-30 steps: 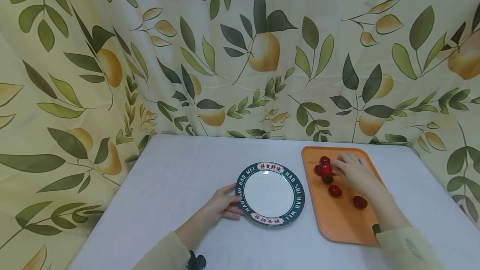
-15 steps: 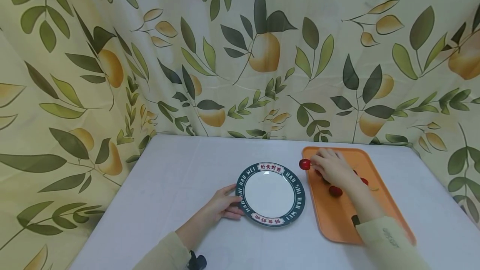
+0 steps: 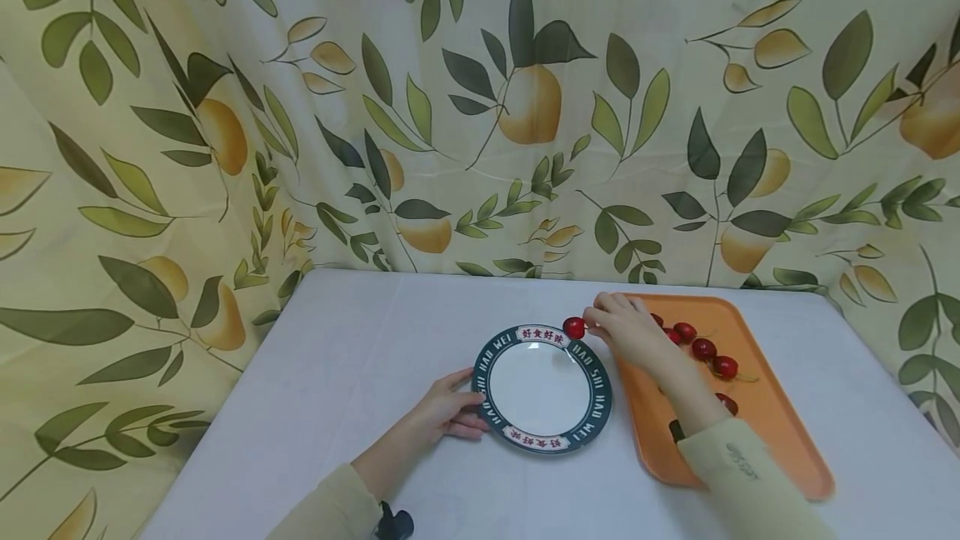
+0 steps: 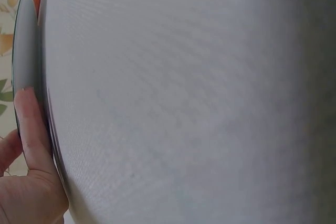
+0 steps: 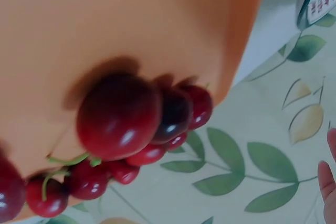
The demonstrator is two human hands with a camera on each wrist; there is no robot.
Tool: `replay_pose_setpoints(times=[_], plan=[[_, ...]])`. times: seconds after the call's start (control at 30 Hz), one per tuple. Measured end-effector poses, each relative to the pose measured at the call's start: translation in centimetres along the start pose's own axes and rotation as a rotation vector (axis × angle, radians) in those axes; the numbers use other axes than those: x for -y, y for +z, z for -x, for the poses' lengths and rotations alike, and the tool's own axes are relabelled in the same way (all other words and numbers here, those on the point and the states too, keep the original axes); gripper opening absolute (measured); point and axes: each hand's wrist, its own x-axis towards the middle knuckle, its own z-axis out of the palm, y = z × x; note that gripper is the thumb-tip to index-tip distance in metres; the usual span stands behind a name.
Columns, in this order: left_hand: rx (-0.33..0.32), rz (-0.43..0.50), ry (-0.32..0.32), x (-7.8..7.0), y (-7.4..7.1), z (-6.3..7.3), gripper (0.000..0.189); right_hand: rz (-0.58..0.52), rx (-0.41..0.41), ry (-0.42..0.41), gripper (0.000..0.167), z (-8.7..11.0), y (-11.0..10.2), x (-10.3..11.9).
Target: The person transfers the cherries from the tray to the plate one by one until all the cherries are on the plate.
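A round white plate [image 3: 538,388] with a dark green lettered rim lies on the table. My left hand [image 3: 450,408] holds its left edge, thumb over the rim; the left wrist view also has that hand [image 4: 34,166] at the plate [image 4: 26,51]. Between the fingertips of my right hand [image 3: 626,325] is a red cherry [image 3: 574,327], at the plate's upper right rim. Only fingers of the right hand [image 5: 328,182] enter the right wrist view, where the pinched cherry is out of sight. Several cherries [image 3: 703,348] rest on the orange tray [image 3: 780,440], partly covered by my right forearm.
The tray stands to the right of the plate, a narrow strip of white tablecloth [image 3: 360,340] between them. Close in the right wrist view are dark red cherries [image 5: 121,116] with green stems. A leaf-patterned curtain [image 3: 480,107] hangs behind the table.
My right hand has picked up a cherry from the tray and carried it left to the plate's rim. The left hand and the plate have stayed put.
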Motion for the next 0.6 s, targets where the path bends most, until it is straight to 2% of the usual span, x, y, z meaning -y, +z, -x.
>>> replay_pose_setpoints(times=[0.6], plan=[[-0.006, -0.006, -0.004, -0.2, 0.1, 0.2, 0.064, 0.046, 0.05, -0.109, 0.016, -2.5, 2.9, 2.2]])
